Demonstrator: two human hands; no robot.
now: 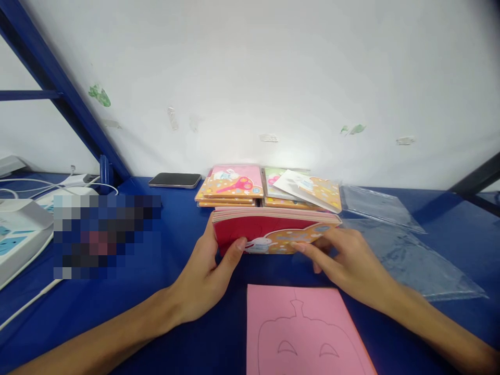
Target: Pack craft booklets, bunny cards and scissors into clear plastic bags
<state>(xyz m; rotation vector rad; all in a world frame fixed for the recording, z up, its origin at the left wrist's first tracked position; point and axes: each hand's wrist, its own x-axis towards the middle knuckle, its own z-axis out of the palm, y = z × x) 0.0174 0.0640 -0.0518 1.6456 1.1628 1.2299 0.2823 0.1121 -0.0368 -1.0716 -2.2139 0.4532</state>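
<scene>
Pink sheet with pumpkin outline lay nearest, bottom center; left hand and right hand, fingers closed, gripped a red book at center.

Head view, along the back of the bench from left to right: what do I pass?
White charger → dark smartphone → pink-topped booklet stack → green-topped booklet stack → clear plastic sleeve
</scene>
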